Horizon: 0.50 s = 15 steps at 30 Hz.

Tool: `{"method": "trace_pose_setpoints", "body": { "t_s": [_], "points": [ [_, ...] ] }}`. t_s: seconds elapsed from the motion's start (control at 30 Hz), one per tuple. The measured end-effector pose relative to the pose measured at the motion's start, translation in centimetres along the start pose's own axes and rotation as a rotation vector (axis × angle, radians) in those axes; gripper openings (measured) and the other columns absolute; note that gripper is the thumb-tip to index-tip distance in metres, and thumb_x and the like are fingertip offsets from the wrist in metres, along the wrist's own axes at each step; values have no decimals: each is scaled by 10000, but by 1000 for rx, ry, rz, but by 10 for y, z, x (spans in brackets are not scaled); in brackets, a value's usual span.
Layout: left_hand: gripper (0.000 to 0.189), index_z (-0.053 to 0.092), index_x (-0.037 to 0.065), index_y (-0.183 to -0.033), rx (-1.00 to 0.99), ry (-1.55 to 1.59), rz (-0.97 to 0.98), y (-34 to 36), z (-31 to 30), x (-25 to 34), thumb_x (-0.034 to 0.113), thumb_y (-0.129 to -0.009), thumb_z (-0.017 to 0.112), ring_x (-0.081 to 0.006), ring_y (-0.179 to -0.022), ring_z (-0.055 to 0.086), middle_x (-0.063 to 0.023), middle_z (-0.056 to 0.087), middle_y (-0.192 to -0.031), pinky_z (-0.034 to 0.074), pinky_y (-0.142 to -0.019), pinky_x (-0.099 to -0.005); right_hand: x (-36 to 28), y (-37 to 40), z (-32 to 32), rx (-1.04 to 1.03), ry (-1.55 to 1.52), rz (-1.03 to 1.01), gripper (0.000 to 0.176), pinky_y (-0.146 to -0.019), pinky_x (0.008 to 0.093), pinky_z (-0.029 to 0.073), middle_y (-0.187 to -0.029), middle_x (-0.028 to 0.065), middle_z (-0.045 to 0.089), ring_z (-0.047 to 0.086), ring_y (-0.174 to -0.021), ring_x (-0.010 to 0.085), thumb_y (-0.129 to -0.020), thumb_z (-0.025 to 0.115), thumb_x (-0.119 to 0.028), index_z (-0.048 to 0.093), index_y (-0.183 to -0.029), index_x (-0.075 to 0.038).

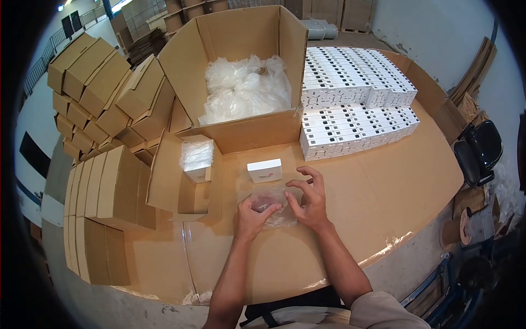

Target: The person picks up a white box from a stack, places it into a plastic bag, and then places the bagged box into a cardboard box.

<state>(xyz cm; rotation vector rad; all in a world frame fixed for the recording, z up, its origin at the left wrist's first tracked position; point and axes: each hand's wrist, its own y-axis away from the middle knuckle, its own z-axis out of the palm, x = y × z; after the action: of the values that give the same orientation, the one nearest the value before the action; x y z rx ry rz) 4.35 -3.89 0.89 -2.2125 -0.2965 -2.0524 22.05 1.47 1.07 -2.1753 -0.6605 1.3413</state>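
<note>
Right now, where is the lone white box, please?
In the head view, the lone white box sits centrally, just beyond the left hand, right of the small open carton.

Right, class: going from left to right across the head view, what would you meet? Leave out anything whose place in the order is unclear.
Brown cartons at the near left, narrow open carton with plastic-wrapped packs, small white box, stacked white boxes, black chair.

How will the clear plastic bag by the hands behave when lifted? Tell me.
The clear plastic bag will likely droop, its thin film being wrinkled. It looks light: the brown surface shows through. Its shiny film may prove slippery.
</note>
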Motion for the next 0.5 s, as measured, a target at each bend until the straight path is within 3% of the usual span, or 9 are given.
{"method": "trace_pose_setpoints", "body": {
  "t_s": [0.5],
  "points": [
    [369,737,3,-1087,1,-112,51,-8,-5,-10,172,-803,900,-150,-899,727,-93,783,-998,574,-809,-318,4,0,-4,-28,7,-54,87,-930,442,422,-1182,98,619,555,-1092,305,-833,780,-108,739,-907,-84]
  ]
}}
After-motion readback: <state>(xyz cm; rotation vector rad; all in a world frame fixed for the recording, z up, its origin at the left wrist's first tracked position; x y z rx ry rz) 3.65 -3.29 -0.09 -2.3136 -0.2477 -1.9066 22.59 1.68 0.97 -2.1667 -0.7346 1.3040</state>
